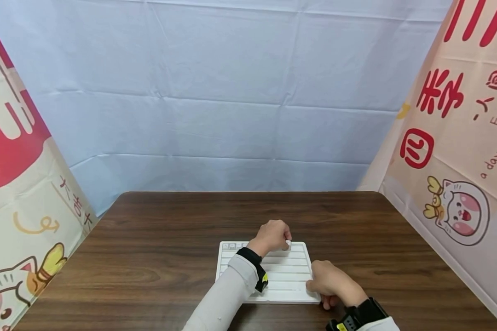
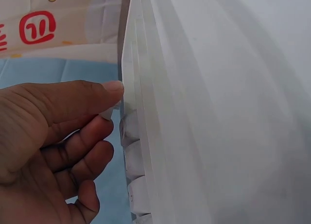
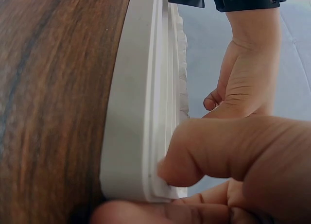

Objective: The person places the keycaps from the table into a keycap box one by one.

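Note:
A white ridged tray (image 1: 287,276) lies flat on the table, with a row of small keycap-like white pieces (image 1: 232,246) along its far edge at the left. My left hand (image 1: 271,236) reaches over the tray to its far right part. Between thumb and index finger it pinches one small white piece (image 2: 108,113), close beside the row's end in the left wrist view. With my right hand (image 1: 333,282) I hold the tray's near right corner, thumb on its top edge and other fingers low by its side (image 3: 129,122).
Under the tray is a dark wood-grain table (image 1: 149,257). A pale blue cloth (image 1: 223,128) hangs behind it, and printed cloths (image 1: 447,184) hang at both sides. Each wrist wears a black strap (image 1: 252,259) with a small device.

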Available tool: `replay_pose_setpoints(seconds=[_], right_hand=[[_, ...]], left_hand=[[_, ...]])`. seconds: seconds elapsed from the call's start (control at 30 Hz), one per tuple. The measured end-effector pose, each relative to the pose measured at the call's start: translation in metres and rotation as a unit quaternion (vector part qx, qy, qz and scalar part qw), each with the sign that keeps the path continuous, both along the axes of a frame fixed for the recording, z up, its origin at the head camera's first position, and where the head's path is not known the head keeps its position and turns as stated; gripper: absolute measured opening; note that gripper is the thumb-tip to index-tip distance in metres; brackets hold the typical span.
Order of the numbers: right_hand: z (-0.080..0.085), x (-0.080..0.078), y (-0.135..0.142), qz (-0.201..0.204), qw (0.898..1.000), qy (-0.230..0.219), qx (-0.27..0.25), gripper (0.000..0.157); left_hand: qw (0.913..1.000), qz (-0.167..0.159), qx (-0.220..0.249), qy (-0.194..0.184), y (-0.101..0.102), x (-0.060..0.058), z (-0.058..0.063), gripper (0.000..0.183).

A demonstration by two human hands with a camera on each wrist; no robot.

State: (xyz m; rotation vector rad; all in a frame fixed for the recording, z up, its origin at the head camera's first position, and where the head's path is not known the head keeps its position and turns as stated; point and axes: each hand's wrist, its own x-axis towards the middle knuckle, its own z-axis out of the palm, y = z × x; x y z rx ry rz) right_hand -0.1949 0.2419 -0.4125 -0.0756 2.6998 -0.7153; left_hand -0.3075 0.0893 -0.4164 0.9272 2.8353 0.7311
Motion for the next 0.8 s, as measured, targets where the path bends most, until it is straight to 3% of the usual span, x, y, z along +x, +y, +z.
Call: replay_pose_setpoints(seconds=[0.2, 0.8], right_hand=[[0.0, -0.0001, 0.0, 0.0, 1.0, 0.001, 0.003, 0.013], [-0.0008, -0.0007, 0.0001, -0.004, 1.0, -0.001, -0.003, 0.008]], left_hand=[[1.0, -0.009, -0.002, -0.001, -0.0013, 0.0014, -0.0005, 0.018], [0.9997, 0.003, -0.007, -0.023, -0.0002, -0.0027, -0.0085, 0.018]])
